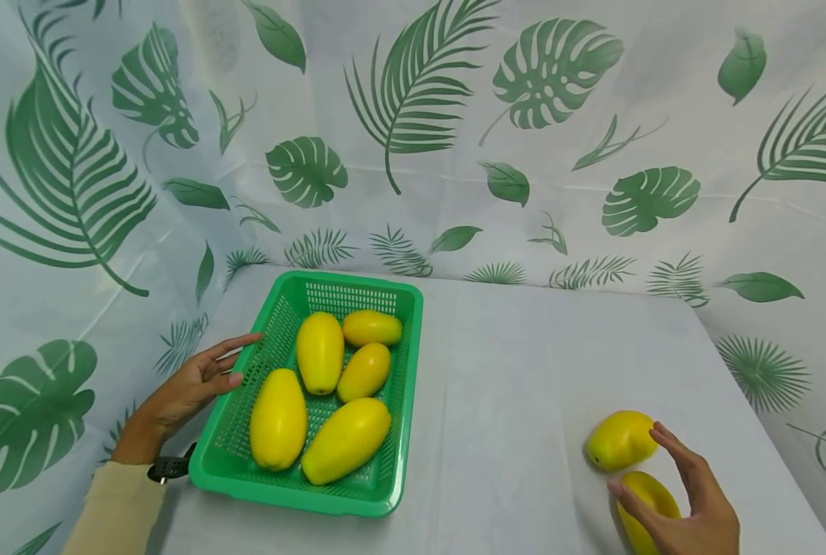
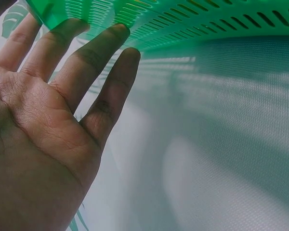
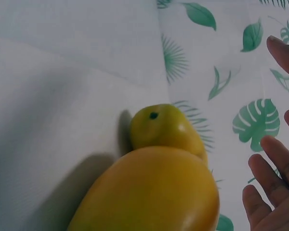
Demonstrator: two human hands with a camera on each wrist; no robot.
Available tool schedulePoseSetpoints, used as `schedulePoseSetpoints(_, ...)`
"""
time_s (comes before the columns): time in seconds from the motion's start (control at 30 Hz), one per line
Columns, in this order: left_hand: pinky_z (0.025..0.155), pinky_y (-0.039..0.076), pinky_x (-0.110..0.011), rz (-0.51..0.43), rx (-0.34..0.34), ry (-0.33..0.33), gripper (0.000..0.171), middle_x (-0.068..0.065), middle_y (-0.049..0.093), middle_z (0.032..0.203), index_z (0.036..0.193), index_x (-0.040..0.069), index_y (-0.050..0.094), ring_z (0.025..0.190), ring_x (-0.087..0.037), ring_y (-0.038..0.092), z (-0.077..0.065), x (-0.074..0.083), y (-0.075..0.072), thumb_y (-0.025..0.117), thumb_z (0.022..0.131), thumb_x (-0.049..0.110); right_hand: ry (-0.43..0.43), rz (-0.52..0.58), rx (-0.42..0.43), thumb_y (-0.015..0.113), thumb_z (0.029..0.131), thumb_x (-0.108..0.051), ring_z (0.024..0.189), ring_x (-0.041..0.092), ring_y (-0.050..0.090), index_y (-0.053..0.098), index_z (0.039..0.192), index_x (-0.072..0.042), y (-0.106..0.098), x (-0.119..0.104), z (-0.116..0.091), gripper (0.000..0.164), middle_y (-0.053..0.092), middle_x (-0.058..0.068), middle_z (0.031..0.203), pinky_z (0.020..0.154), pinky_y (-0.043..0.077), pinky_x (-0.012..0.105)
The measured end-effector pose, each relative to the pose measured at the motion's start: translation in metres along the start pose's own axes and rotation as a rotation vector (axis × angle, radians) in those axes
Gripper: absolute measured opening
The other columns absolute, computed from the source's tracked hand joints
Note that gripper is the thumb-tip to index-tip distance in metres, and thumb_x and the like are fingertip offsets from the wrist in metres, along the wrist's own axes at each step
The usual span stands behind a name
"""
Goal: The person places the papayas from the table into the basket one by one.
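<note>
A green plastic basket (image 1: 413,385) holds several yellow, papaya-like fruits, among them a long one (image 1: 278,420) at the near left. My left hand (image 1: 189,385) is at the basket's left side, its extended fingers (image 2: 89,60) up against the slotted outer wall. On the right of the table two more yellow fruits lie close together, a farther one (image 1: 619,441) and a nearer one (image 1: 645,505). Over the nearer fruit is my right hand (image 1: 693,493), thumb and fingers spread apart with nothing gripped. In the right wrist view its fingers (image 3: 272,178) stand apart from both fruits.
White cloth covers the table (image 1: 503,401). Behind it and along both sides hangs a white curtain (image 1: 448,208) printed with green leaves. A dark wristband (image 1: 170,468) circles my left wrist beside the basket's near left corner.
</note>
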State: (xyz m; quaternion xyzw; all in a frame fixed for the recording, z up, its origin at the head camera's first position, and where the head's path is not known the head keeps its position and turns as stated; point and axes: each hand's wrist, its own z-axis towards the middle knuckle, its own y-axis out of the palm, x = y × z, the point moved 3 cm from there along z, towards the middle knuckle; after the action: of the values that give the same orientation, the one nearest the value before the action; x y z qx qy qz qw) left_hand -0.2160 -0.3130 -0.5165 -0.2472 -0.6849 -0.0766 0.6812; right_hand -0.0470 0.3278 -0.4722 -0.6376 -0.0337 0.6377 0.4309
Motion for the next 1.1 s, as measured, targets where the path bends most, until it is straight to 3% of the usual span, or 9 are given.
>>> schedulePoseSetpoints(0.2,0.104,0.043,-0.015,-0.005,0.000,-0.001,0.061,0.000,0.030,0.175,0.168,0.018,0.035,0.160,-0.053,0.006,0.000,0.001,0.001,0.052,0.111,0.009,0.024,-0.008,0.039,0.098,0.071,-0.001,0.137,-0.016,0.046,0.063,0.148,-0.022,0.001,0.016,-0.006,0.088,0.059,-0.012,0.155,0.126,0.026,0.017)
schedulePoseSetpoints(0.47,0.104,0.045,-0.015,0.000,-0.002,0.005,0.060,0.000,0.031,0.174,0.168,0.018,0.034,0.160,-0.050,0.010,-0.001,0.003,0.000,0.052,0.111,0.008,0.210,-0.105,-0.025,0.096,0.080,-0.024,0.149,-0.016,0.028,0.049,0.159,-0.022,0.004,0.049,-0.011,0.091,0.044,-0.004,0.169,0.135,0.017,0.044)
schedulePoseSetpoints(0.6,0.104,0.045,-0.015,-0.010,-0.008,0.006,0.061,0.001,0.031,0.175,0.168,0.017,0.034,0.160,-0.052,0.007,0.000,0.003,0.001,0.052,0.111,0.008,0.218,-0.139,-0.045,0.097,0.080,-0.027,0.135,-0.026,0.030,0.050,0.157,-0.019,0.006,0.059,-0.012,0.091,0.047,-0.003,0.167,0.130,0.023,0.023)
schedulePoseSetpoints(0.7,0.104,0.045,-0.015,-0.016,-0.012,0.006,0.061,0.003,0.030,0.175,0.168,0.017,0.034,0.159,-0.055,0.004,0.000,0.003,0.002,0.052,0.111,0.008,0.263,-0.192,-0.092,0.097,0.078,-0.039,0.119,-0.021,0.044,0.048,0.159,-0.022,0.007,0.067,-0.010,0.096,0.049,0.001,0.166,0.100,0.040,0.003)
schedulePoseSetpoints(0.77,0.104,0.044,-0.015,-0.018,-0.012,0.005,0.061,0.003,0.030,0.175,0.168,0.017,0.034,0.159,-0.057,0.002,0.000,0.003,0.002,0.052,0.111,0.008,0.302,-0.251,-0.145,0.096,0.076,-0.051,0.112,-0.012,0.048,0.044,0.162,-0.023,0.007,0.072,-0.008,0.104,0.046,0.002,0.168,0.081,0.042,0.004)
schedulePoseSetpoints(0.83,0.104,0.044,-0.014,-0.016,-0.011,-0.002,0.061,0.004,0.030,0.175,0.168,0.018,0.034,0.160,-0.057,0.001,0.000,0.003,0.002,0.052,0.111,0.008,0.323,-0.289,-0.186,0.095,0.073,-0.057,0.113,0.002,0.053,0.041,0.163,-0.023,0.007,0.075,-0.005,0.111,0.044,0.005,0.169,0.074,0.040,0.010)
schedulePoseSetpoints(0.97,0.104,0.043,-0.014,-0.015,-0.010,-0.013,0.061,0.004,0.029,0.175,0.168,0.020,0.034,0.160,-0.056,0.002,0.000,0.002,0.001,0.052,0.111,0.009,0.319,-0.300,-0.238,0.095,0.073,-0.059,0.137,0.037,0.053,0.036,0.165,-0.015,0.009,0.080,-0.003,0.118,0.039,0.011,0.172,0.093,0.055,0.040)
schedulePoseSetpoints(1.07,0.104,0.043,-0.014,-0.016,-0.012,-0.011,0.061,0.005,0.029,0.175,0.168,0.019,0.033,0.160,-0.055,0.001,0.000,0.002,0.001,0.052,0.111,0.009,0.332,-0.302,-0.278,0.093,0.075,-0.060,0.145,0.049,0.045,0.030,0.167,-0.011,0.011,0.085,-0.004,0.122,0.033,0.014,0.174,0.109,0.045,0.069)
schedulePoseSetpoints(1.1,0.104,0.043,-0.014,-0.016,-0.012,-0.009,0.061,0.005,0.029,0.175,0.168,0.019,0.033,0.160,-0.055,0.001,0.000,0.002,0.001,0.051,0.111,0.009,0.341,-0.305,-0.289,0.093,0.075,-0.060,0.147,0.050,0.042,0.029,0.167,-0.011,0.012,0.087,-0.004,0.122,0.032,0.014,0.174,0.112,0.041,0.072)
